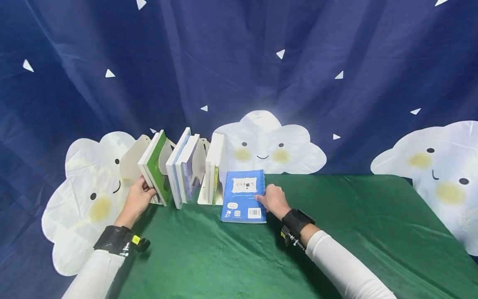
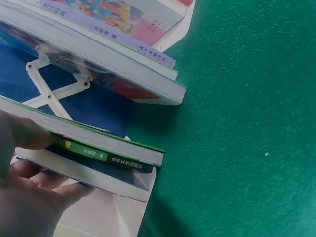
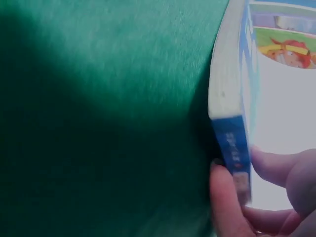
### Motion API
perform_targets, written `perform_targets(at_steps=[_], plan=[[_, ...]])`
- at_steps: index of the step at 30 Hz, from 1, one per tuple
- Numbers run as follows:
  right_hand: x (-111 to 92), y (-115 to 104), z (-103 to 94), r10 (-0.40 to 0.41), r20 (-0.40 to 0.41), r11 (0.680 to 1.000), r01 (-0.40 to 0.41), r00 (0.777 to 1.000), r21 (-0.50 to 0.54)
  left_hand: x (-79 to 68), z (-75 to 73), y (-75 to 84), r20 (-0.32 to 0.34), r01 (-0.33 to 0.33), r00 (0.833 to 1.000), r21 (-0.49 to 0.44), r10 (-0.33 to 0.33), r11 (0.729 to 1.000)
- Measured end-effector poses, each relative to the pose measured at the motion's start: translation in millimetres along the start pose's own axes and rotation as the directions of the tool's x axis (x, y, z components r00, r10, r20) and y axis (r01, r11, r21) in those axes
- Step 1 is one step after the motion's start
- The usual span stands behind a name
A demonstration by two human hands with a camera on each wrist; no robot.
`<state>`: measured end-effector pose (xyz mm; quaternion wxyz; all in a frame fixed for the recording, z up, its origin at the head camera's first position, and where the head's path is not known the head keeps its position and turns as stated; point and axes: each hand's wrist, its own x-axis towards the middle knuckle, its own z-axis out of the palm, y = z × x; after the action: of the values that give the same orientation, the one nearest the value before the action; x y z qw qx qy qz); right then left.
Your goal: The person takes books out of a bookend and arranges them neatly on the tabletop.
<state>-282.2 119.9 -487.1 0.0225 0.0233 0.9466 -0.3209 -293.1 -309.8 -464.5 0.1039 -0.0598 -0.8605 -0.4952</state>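
My left hand (image 1: 136, 199) is at the left end of a row of standing books. It pinches a thin book with a dark and green spine (image 2: 103, 155) and the pale book beside it, thumb on one side and fingers on the other. A green-covered book (image 1: 158, 170) leans against these. My right hand (image 1: 274, 200) pinches the right edge of a blue book (image 1: 240, 207), its thumb on the barcoded cover. In the right wrist view the blue spine (image 3: 232, 148) shows between thumb and fingers; whether the book touches the table cannot be told.
A white expandable book rack (image 2: 49, 96) has crossed links and upright plates (image 1: 134, 160). Blue-edged and purple books (image 1: 181, 166) stand in its middle section, white books (image 1: 213, 166) further right. Green cloth (image 1: 354, 232) covers the table, and a navy curtain (image 1: 239, 62) with clouds hangs behind.
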Motion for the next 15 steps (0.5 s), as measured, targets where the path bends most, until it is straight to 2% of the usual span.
perform_targets(at_steps=[3,7,12,15], plan=[[-3,0,-5.1,-0.029,0.006,0.999,0.029,1.0,-0.033,-2.6,2.8,5.6,-0.033,0.0,0.999,0.036,0.001,0.999],[-10,-1,-16.8,-0.082,0.021,0.995,0.083,0.996,-0.058,-8.3,4.7,10.5,-0.117,0.045,0.993,0.101,-0.033,0.994],[-25,3,-35.9,-0.191,-0.008,0.981,0.191,0.982,-0.018,-17.7,6.2,9.6,-0.259,0.079,0.966,0.214,-0.022,0.974],[-34,9,-46.7,-0.225,-0.04,0.974,0.225,0.974,0.004,-21.5,8.1,9.4,-0.311,0.085,0.951,0.252,-0.003,0.964]])
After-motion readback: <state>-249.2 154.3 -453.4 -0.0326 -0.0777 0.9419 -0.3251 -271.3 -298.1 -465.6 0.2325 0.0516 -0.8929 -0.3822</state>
